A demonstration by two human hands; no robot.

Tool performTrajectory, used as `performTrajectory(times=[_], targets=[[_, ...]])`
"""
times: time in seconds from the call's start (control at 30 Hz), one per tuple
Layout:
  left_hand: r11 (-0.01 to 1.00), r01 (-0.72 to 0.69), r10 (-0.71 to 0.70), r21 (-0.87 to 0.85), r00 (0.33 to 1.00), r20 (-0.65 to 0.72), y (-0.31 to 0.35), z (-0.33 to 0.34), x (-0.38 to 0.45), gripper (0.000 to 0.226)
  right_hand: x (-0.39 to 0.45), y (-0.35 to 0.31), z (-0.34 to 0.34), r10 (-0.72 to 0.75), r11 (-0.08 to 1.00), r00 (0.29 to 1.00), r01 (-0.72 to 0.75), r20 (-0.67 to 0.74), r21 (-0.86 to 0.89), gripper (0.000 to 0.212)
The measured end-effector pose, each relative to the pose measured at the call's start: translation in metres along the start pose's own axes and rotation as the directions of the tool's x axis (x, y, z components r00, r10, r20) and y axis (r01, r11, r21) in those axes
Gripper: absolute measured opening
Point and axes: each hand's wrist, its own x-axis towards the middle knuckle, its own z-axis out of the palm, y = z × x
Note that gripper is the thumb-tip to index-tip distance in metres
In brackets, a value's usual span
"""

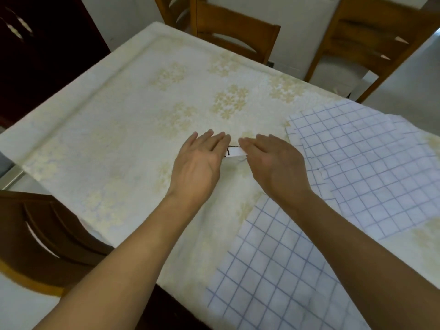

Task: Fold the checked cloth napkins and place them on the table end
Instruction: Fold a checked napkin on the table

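Several white napkins with blue checks lie unfolded and overlapping on the right of the table [371, 158]. One more checked napkin [269, 277] lies at the near edge, partly under my right forearm. My left hand [200, 160] and right hand [273, 160] hover close together over the middle of the table, palms down and fingers fairly straight. Between them shows a small white piece with dark lines [234, 152]; most of it is hidden by my hands. Its right end meets my right thumb.
A cream tablecloth with pale yellow flowers covers the table [123, 110]. Wooden chairs stand at the far side [235, 36], at the far right [371, 41] and at the near left [40, 239]. A dark cabinet [40, 51] stands at the back left.
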Motion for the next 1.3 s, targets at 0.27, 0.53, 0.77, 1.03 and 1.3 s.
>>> performTrajectory(times=[0.27,0.53,0.77,1.03,1.3], targets=[[0.999,-0.020,0.023,-0.036,0.996,0.089,0.017,0.014,-0.108,0.055,-0.093,-0.055,-0.008,-0.012,0.999,0.996,0.008,0.087,0.049,0.030],[0.994,0.036,0.009,-0.101,0.910,0.415,0.035,0.044,-0.210,0.074,-0.201,-0.101,-0.003,-0.019,0.982,0.955,-0.039,0.297,0.186,0.037],[0.992,0.051,0.015,-0.116,0.862,0.507,0.048,0.023,-0.246,0.073,-0.239,-0.120,-0.028,-0.030,0.966,0.922,-0.073,0.385,0.249,0.053],[0.983,0.084,0.033,-0.163,0.796,0.605,0.054,0.007,-0.267,0.089,-0.253,-0.127,-0.044,-0.072,0.964,0.895,-0.052,0.441,0.262,0.044],[0.995,0.039,0.002,-0.093,0.913,0.407,0.036,0.018,-0.229,0.045,-0.216,-0.110,-0.026,-0.026,0.978,0.913,-0.061,0.407,0.199,0.051]])
